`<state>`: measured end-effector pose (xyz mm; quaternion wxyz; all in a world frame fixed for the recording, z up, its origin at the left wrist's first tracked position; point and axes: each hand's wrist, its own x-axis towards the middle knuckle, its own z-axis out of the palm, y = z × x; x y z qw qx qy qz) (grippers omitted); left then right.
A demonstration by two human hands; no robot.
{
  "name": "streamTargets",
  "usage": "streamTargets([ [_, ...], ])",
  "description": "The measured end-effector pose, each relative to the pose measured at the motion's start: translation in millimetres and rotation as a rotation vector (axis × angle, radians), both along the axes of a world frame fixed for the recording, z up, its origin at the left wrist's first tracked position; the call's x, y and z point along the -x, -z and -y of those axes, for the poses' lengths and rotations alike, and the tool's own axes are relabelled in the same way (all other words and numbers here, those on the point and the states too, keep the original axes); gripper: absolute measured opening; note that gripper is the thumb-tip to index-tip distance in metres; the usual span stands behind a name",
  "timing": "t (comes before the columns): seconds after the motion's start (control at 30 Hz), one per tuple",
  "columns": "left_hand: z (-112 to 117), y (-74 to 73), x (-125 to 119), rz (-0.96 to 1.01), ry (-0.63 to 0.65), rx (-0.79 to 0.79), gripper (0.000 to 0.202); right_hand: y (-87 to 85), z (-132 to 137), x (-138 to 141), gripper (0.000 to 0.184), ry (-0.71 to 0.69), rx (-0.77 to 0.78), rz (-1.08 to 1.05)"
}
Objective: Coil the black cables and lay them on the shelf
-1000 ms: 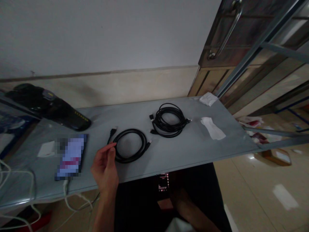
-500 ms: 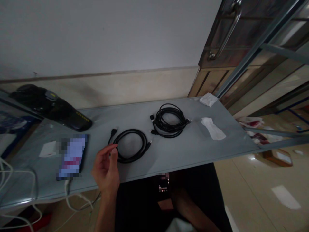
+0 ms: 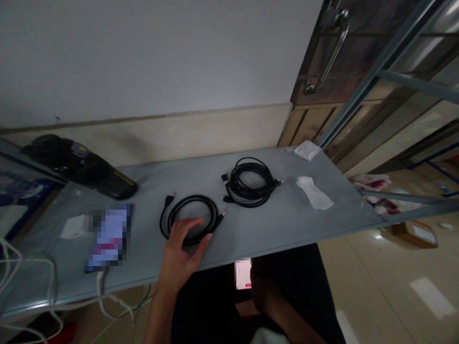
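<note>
My left hand (image 3: 181, 251) lies on the near arc of a black cable coil (image 3: 211, 210) on the grey table (image 3: 272, 224). Its fingers reach inside the loop, the thumb lies outside, and the cable runs between them. The coil's plug ends stick out at its upper left and right. A second, tighter black cable coil (image 3: 251, 184) lies farther back to the right, untouched. Below the table edge, in the dark over my lap, my right hand (image 3: 263, 294) holds a small phone (image 3: 243, 273) with a lit screen.
A phone with a bright screen (image 3: 107, 236) lies at the left, beside a white paper slip (image 3: 72, 226). A black handheld device (image 3: 82, 167) sits at the back left. Two white wrappers (image 3: 313, 192) lie at the right end. White cords (image 3: 107, 298) hang off the front left.
My left hand left its pinch at the coil's left side and moved right and forward onto the coil's near arc. The screen in my lap turned bright.
</note>
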<state>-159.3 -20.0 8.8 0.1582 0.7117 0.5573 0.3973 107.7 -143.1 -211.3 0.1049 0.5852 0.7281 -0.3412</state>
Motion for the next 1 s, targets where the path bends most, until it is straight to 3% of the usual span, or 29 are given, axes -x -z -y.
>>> streamTargets([
  [0.1, -3.3, 6.7, -3.6, -0.127, 0.044, -0.051, 0.037, -5.8, -3.2, 0.9, 0.109, -0.136, 0.121, 0.090],
  [0.2, -5.8, 13.6, -4.6, -0.182, 0.035, -0.073, 0.036, -10.4, -6.3, 0.8, 0.112, -0.199, 0.185, 0.095],
  [0.37, -18.0, 19.0, -0.9, -0.229, -0.045, -0.098, 0.030, -8.9, -4.5, 0.7, 0.096, -0.229, 0.169, 0.036],
  [0.53, -37.4, 10.0, -19.3, -0.247, -0.099, -0.194, 0.032, -6.0, -0.1, 0.5, 0.074, -0.097, 0.118, -0.179],
  [0.6, -43.4, 0.2, -40.6, -0.218, -0.046, -0.211, 0.036, -9.9, -1.3, -0.3, 0.068, -0.074, 0.130, -0.230],
  [0.73, -60.7, -19.1, -93.7, -0.246, 0.196, -0.182, 0.055, -25.9, -6.0, -2.6, 0.068, -0.040, 0.139, -0.320],
  [0.83, -84.8, -22.5, -123.5, -0.362, 0.331, -0.152, 0.066, -36.6, -8.1, -4.8, 0.064, -0.059, 0.138, -0.295],
  [1.0, -124.0, -18.1, -139.9, -0.455, 0.442, -0.054, 0.032, -45.2, -8.0, -10.0, 0.079, -0.067, 0.152, -0.274],
])
